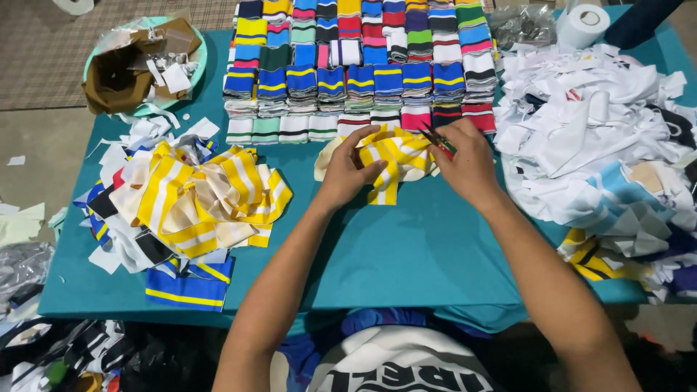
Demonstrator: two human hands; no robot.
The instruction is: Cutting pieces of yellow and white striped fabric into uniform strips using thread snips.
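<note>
A yellow-and-white striped knit piece [388, 156] lies crumpled and partly folded on the teal desk [406, 254], just in front of the rows of stacked striped bands. Its stripes run in different directions where the fabric bunches. A small pair of snips [438, 139] with red-and-green handles rests at the piece's upper right edge, blades touching the fabric.

Neat rows of folded striped bands [359, 65], a white scrap heap [588, 123], a tape roll [583, 25].
</note>
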